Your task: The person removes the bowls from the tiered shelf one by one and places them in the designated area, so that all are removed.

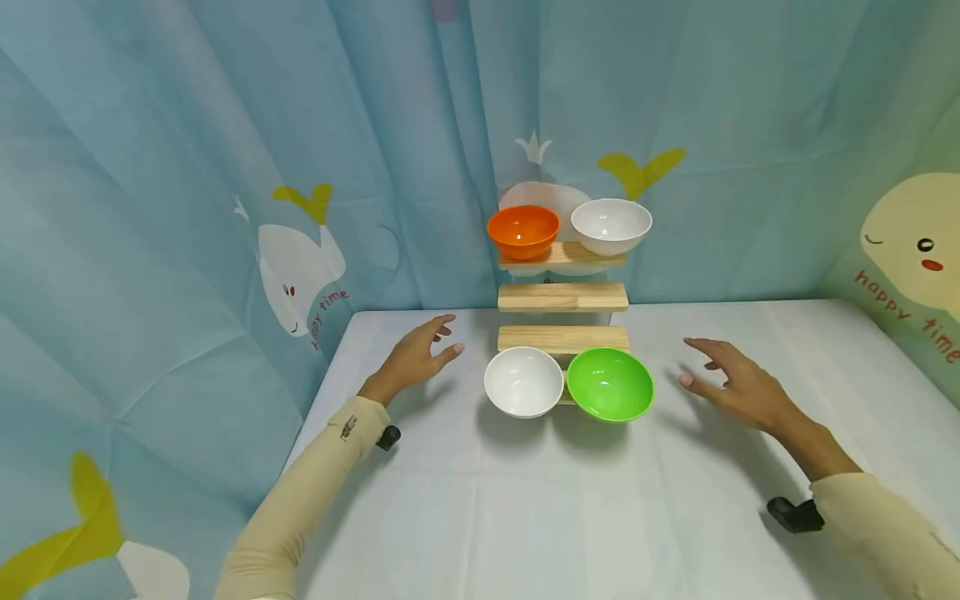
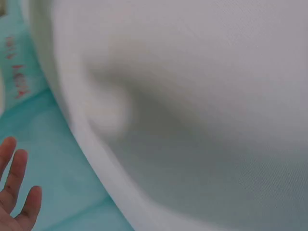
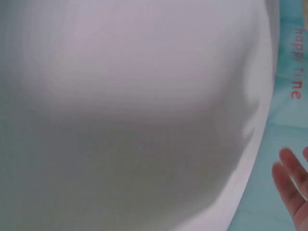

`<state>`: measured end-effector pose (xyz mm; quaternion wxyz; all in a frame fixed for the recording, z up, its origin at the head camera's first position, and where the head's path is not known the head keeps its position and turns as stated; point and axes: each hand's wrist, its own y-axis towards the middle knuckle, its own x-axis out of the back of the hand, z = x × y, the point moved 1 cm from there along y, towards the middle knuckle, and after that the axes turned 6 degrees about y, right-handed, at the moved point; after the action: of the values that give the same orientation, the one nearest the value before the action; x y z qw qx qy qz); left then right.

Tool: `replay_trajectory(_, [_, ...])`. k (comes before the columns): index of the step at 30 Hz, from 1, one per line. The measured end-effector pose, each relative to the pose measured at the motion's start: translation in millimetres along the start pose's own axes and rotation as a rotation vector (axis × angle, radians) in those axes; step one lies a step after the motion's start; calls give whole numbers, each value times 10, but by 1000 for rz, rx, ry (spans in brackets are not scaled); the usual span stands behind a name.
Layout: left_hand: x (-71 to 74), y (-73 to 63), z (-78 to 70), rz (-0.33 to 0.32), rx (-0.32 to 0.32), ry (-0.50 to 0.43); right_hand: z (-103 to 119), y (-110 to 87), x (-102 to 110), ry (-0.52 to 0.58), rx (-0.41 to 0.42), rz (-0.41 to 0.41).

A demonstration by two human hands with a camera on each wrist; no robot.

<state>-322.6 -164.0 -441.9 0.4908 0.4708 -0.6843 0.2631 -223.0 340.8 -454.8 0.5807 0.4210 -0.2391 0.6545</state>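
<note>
My left hand (image 1: 412, 358) hovers over the table to the left of a wooden tiered rack (image 1: 562, 297), fingers relaxed and nothing in them. On the other side my right hand (image 1: 738, 387) is likewise raised with loose fingers, nearest to a green bowl (image 1: 611, 384). Beside the green bowl at the rack's lowest tier sits a white bowl (image 1: 523, 382), nearest to the left hand. Up on the top tier stand an orange bowl (image 1: 523, 232) at left and another white bowl (image 1: 611, 226) at right. Each wrist view catches only some fingers of its hand at a lower corner.
The rack's two middle steps carry no bowls. A white cloth covers the table (image 1: 517, 517), whose back edge runs behind the rack. Light-blue printed curtains (image 1: 420, 167) hang close at the back and both sides.
</note>
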Motion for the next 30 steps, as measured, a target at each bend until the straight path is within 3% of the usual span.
replay_trajectory(5, [-23,56,-64,-23,-26,-239,109,-17,-19,177,46,-57])
replay_trajectory(10, [-53,111,-154,-10,-34,-331,176,-27,-47,349,140,-57])
replay_trajectory(18, [-126,175,-263,48,-57,-372,330,-56,-126,504,203,27])
replay_trajectory(23, [-141,234,-322,46,-72,-377,401,-69,-169,525,231,51])
replay_trajectory(30, [-157,307,-370,65,-100,-397,458,-84,-234,544,203,81])
